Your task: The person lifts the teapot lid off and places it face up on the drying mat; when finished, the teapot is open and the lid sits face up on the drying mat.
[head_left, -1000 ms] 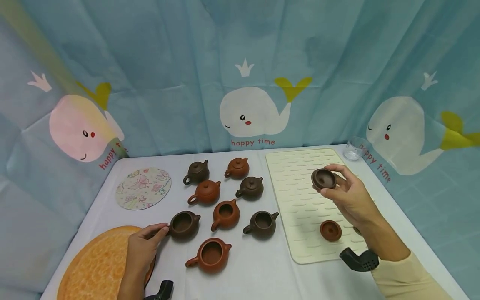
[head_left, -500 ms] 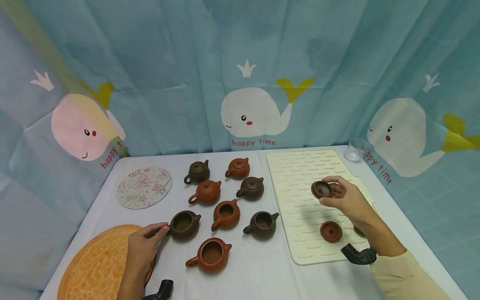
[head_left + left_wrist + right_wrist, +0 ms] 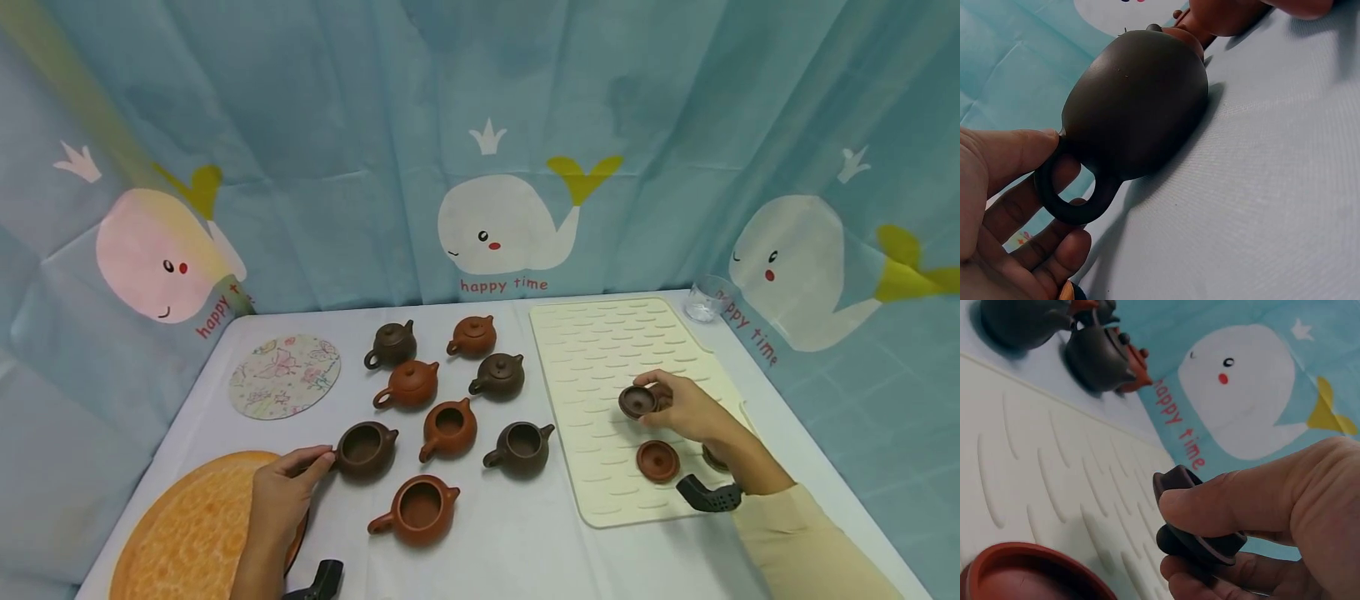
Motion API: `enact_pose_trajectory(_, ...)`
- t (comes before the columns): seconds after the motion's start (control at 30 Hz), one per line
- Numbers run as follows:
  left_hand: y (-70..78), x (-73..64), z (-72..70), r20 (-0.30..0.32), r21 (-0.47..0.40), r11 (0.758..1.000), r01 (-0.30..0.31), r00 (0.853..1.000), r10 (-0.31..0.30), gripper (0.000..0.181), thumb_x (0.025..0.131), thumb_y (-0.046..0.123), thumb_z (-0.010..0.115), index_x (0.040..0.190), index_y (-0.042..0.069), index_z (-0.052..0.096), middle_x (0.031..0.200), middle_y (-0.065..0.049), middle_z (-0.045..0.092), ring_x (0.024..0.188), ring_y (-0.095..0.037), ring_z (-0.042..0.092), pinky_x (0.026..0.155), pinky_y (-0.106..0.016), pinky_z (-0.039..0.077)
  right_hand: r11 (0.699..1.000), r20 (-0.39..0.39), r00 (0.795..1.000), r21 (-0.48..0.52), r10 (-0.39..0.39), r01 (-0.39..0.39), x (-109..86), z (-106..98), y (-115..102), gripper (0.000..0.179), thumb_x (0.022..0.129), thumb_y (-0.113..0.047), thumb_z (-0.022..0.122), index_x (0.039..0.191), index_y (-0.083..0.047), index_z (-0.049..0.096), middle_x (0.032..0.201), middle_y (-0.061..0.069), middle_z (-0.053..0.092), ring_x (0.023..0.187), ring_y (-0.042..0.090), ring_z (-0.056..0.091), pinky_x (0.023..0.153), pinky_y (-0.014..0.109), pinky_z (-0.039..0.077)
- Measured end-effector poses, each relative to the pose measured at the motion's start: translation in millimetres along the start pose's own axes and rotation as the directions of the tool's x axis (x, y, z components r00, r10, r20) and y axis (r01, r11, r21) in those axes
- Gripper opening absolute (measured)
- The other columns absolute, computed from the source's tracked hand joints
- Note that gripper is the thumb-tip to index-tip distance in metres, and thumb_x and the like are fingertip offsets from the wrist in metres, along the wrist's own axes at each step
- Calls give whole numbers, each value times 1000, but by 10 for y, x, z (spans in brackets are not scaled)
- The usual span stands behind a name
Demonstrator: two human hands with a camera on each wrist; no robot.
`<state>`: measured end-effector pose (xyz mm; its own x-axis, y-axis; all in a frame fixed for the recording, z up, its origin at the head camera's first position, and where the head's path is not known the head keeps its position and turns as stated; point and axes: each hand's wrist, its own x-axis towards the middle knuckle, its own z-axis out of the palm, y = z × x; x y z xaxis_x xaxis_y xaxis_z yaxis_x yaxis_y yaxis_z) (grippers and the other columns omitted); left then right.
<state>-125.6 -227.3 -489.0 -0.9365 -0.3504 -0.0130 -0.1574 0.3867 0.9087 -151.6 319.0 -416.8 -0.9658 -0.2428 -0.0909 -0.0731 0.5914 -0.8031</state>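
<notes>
My left hand (image 3: 283,492) pinches the ring handle of an unlidded dark brown teapot (image 3: 365,469) at the left of the group. In the left wrist view the thumb lies at the top of the handle (image 3: 1072,212), with fingers behind the ring. Over the cream mat (image 3: 592,417), my right hand (image 3: 693,410) holds a small dark brown teapot lid (image 3: 637,403) upside down, hollow side up. The right wrist view shows thumb and fingers on this lid (image 3: 1210,547), its round knob pointing down. Just below it, a reddish lid (image 3: 658,462) lies on the mat. Another dark lid (image 3: 714,458) is partly hidden by my right wrist.
Two reddish teapots (image 3: 420,529) (image 3: 453,446) and a dark one (image 3: 521,462) stand unlidded. Several lidded teapots (image 3: 408,387) stand behind. A floral round mat (image 3: 285,379), an orange round board (image 3: 187,533) and a clear glass bowl (image 3: 703,304) lie around them.
My right hand has lowered toward the mat with the dark lid, coming nearer the reddish lid. The left hand stays at the teapot handle.
</notes>
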Motion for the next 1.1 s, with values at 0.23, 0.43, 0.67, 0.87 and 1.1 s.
enact_pose_trajectory(0.23, -19, 2, 4, -4, -41, 999, -15, 1000, 15, 20, 86, 10, 75, 102, -1, 73, 97, -9, 71, 83, -2, 61, 71, -13, 47, 998, 37, 998, -46, 44, -42, 38, 33, 125, 54, 77, 0, 78, 123, 3, 51, 100, 13, 62, 83, 24, 58, 68, 36, 46)
enact_pose_trajectory(0.43, -45, 4, 6, -11, -73, 997, -22, 1000, 22, 18, 85, 6, 74, 101, -3, 73, 93, -7, 71, 81, -4, 63, 70, -16, 49, 999, 84, 996, -26, 44, -42, 52, 80, 182, 54, 76, 3, 76, 123, 4, 51, 100, 15, 59, 79, 26, 57, 64, 38, 46)
enact_pose_trajectory(0.67, -26, 7, 6, -20, -78, 996, -40, 999, 39, 18, 85, 6, 75, 101, -3, 73, 94, -8, 71, 82, -4, 62, 70, -16, 49, 997, 89, 996, -74, 19, -12, 52, 107, 219, 52, 75, 4, 76, 122, 2, 53, 99, 14, 58, 77, 23, 58, 63, 36, 47)
enact_pose_trajectory(0.87, 1, 3, -6, -12, -78, 997, -28, 1000, 27, 19, 85, 5, 74, 102, -3, 73, 94, -8, 71, 82, -4, 62, 71, -16, 49, 996, 105, 994, -89, 15, -5, 39, 124, 196, 54, 77, 6, 74, 126, 0, 53, 104, 17, 54, 77, 23, 56, 62, 37, 47)
enact_pose_trajectory(1.1, 22, 12, -17, 18, -14, 1000, 5, 1000, -5, 19, 87, 9, 74, 104, 1, 73, 99, -8, 70, 86, -6, 61, 71, -15, 48, 993, 118, 993, -121, 17, -2, 22, 116, 158, 55, 78, 2, 75, 129, -2, 53, 109, 20, 51, 78, 23, 55, 62, 37, 45)
